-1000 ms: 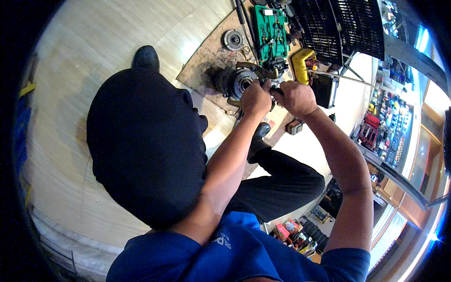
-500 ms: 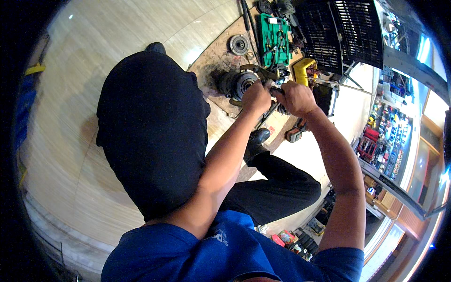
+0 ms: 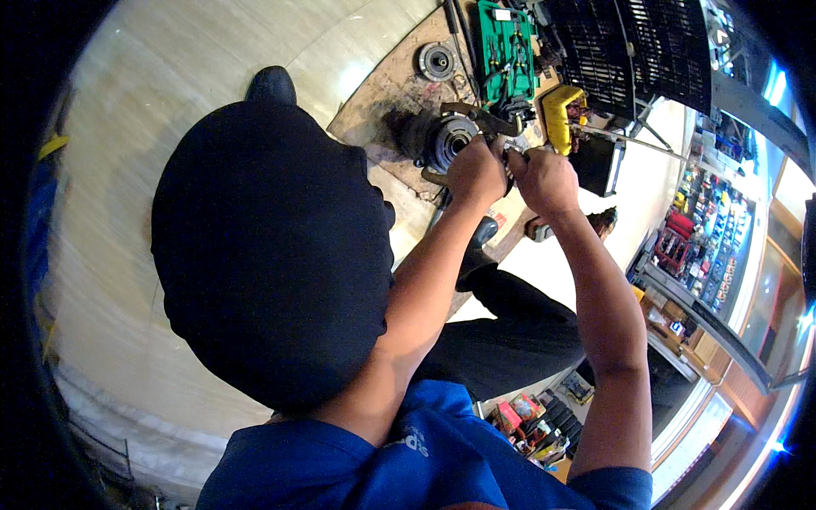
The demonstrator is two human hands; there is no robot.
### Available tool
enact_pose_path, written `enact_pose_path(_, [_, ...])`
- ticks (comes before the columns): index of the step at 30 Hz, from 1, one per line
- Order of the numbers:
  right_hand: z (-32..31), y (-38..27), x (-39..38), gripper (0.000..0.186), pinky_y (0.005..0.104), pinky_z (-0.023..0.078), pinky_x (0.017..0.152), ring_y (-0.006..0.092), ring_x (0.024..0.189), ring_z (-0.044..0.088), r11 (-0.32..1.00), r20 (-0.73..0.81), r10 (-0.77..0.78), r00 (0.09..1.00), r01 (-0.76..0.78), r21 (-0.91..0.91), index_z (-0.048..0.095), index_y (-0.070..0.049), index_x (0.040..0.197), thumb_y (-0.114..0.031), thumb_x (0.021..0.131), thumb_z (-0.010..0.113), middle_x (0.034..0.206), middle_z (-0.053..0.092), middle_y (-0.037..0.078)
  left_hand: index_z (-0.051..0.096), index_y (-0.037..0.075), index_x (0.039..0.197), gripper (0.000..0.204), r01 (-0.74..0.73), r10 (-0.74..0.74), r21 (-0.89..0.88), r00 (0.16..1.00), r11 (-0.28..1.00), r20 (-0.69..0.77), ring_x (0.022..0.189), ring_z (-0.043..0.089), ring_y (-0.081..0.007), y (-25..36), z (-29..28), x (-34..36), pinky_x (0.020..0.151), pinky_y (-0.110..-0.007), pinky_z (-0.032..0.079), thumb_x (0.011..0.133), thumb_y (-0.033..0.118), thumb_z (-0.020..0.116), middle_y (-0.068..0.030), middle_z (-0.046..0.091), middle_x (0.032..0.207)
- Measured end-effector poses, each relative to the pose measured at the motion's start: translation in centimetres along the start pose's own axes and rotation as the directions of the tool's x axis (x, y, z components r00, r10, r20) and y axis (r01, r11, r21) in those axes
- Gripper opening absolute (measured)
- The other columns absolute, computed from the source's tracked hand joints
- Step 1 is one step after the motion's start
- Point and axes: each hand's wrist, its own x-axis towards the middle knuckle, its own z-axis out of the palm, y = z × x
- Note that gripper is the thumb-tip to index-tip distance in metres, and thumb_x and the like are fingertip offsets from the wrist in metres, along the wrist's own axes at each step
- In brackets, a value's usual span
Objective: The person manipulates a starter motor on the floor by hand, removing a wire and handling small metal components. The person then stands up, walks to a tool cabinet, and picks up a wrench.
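surface: pale glossy tiled floor (image 3: 170, 102) | on it: stained brown wooden board (image 3: 387, 89) | on board: dark round metal motor-like part (image 3: 438, 140); small grey metal disc (image 3: 436, 61); green open tool case (image 3: 501, 42) | beside board: yellow plastic box (image 3: 563, 115); black plastic crate (image 3: 629, 42); black shoe (image 3: 270, 85)
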Motion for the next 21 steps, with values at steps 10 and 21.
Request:
enact_pose_path(10, [-2.4,1.5,0.3,0.031,0.0383,0.054,0.063,0.029,0.077,0.065,0.837,0.11,-0.415,0.903,0.426,-0.344,0.055,-0.004,0.09,-0.035,0.088,0.054,0.087,0.057,0.013,0.058,-0.004,0.091,0.043,-0.032,0.038,-0.082,0.997,0.996,0.063,0.084,0.061,-0.0433,-0.5,-0.5,0.7,0.073,-0.05,0.047,0.093,0.038,0.046,-0.027,0.063,0.083])
enact_pose_path(21, [-0.9,1.1,1.2,0.039,0.0419,0.051,0.057,0.0324,0.062,0.063,0.932,0.069,-0.293,0.954,0.301,-0.204,0.06,-0.006,0.07,-0.041,0.086,0.055,0.067,0.062,0.014,0.058,0.0,0.093,0.042,0.048,-0.044,-0.078,0.998,0.996,0.05,0.08,0.062,-0.0417,-0.1,-0.6,-0.2,0.07,-0.051,0.047,0.092,0.041,0.046,-0.0239,0.064,0.079])
